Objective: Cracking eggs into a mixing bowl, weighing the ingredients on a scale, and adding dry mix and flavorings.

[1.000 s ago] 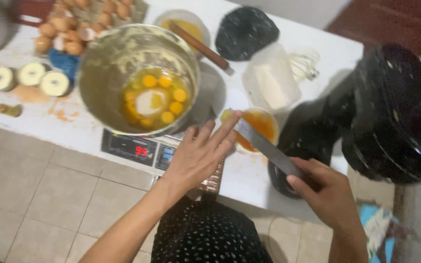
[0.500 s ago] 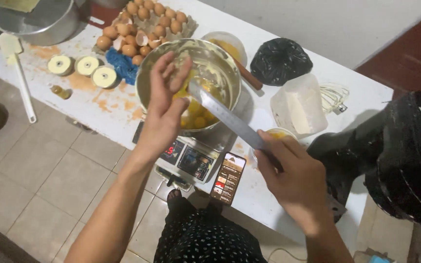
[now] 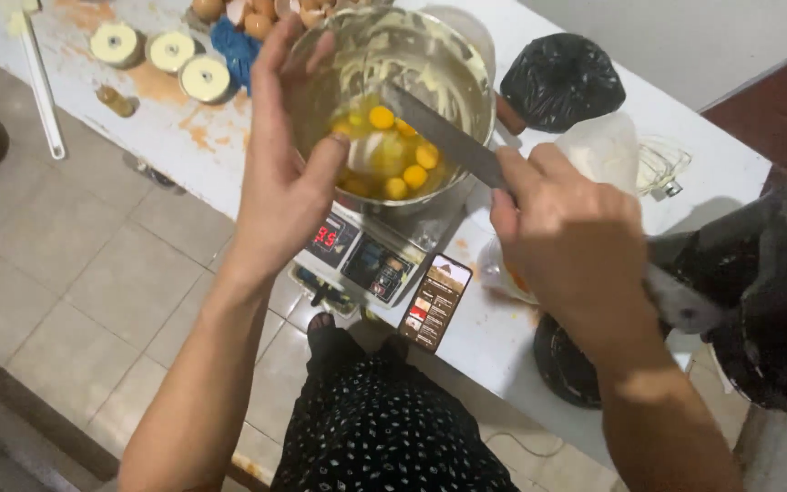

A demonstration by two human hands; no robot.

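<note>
Item: metal mixing bowl (image 3: 466, 68) holding several egg yolks (image 3: 393, 164), seated on a digital scale (image 3: 362, 255) at the near edge of the white counter (image 3: 184, 137). Left hand (image 3: 289, 173): fingers spread and curled over the bowl's near-left rim, touching it, gripping nothing else. Right hand (image 3: 571, 241): clenched around a long flat blade (image 3: 439, 132), whose long axis runs from the near right up-left across the rim, tip over the yolks; a phone (image 3: 434, 301) lies just beside the scale, a black bag (image 3: 562, 82) beyond.
</note>
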